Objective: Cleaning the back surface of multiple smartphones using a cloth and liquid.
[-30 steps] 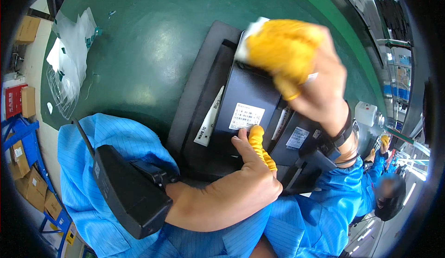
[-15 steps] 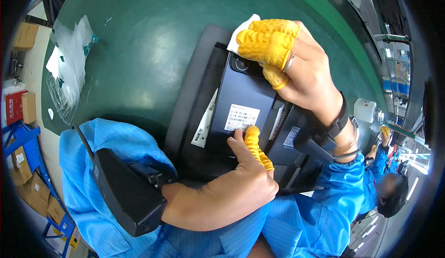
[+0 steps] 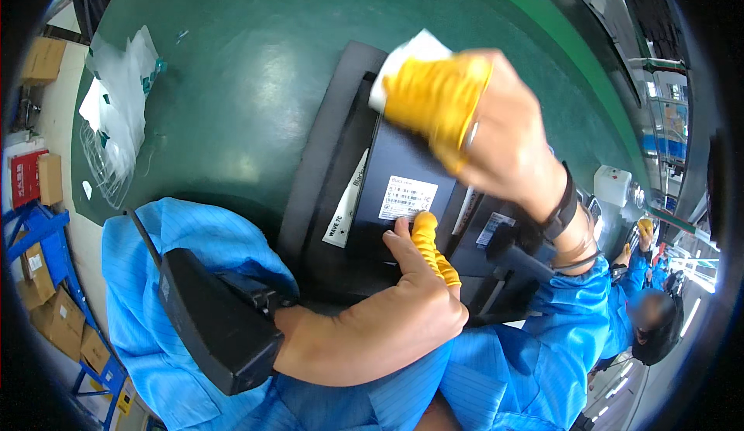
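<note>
A dark phone (image 3: 407, 148) with a white printed label (image 3: 408, 197) lies tilted over a black foam tray (image 3: 322, 152). At its near end my left hand (image 3: 415, 287) holds it, thumb and a yellow-cotted finger at the label's lower edge. My right hand (image 3: 504, 132), blurred, has its fingers in yellow finger cots closed on a white wipe (image 3: 428, 43) over the phone's far end. That hand and the wipe hide the phone's camera corner. Beside the phone, a second dark device (image 3: 496, 229) with a small label sits in the tray, partly behind my right wrist.
The green tabletop (image 3: 248, 67) carries crumpled clear plastic film (image 3: 128, 82) at the left. A white bottle (image 3: 612, 185) stands at the right. Cardboard boxes (image 3: 58, 318) sit on a blue rack at lower left. Another person (image 3: 655, 322) is at the far right.
My right hand has moved slightly down and left with the wipe, tilting over the phone's far end and covering its camera. My left hand has stayed nearly still.
</note>
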Tool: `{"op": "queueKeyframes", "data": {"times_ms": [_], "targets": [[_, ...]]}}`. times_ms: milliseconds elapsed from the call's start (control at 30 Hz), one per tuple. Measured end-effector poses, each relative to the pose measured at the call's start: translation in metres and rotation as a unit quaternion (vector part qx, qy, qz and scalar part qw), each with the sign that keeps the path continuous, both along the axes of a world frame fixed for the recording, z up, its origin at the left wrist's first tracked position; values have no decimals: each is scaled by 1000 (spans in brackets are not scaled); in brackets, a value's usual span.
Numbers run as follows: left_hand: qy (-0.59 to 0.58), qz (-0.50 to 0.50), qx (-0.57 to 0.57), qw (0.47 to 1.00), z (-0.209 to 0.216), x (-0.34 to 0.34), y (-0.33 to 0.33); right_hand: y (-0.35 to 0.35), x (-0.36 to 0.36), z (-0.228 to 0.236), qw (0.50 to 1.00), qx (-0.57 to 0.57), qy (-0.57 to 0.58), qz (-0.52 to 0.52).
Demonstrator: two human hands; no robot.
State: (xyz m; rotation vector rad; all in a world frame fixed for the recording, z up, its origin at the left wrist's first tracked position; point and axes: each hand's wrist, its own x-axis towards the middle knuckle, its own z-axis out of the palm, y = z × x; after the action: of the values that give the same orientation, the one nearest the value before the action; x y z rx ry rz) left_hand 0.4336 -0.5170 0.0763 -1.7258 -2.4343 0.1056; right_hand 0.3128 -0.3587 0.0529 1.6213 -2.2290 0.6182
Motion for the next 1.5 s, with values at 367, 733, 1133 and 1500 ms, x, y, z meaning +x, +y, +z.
{"op": "queueKeyframes", "data": {"times_ms": [367,733,1133,1500], "targets": [[25,32,0,999,-5,6,6,13,-28,21,995,34,-23,-88],[4,30,26,999,-4,4,3,28,9,14,995,4,-103,7],[-51,19,22,998,2,2,6,-1,17,3,989,-16,92,-113],[-12,39,27,999,-4,5,5,21,13,26,990,-20,-41,-131]]}}
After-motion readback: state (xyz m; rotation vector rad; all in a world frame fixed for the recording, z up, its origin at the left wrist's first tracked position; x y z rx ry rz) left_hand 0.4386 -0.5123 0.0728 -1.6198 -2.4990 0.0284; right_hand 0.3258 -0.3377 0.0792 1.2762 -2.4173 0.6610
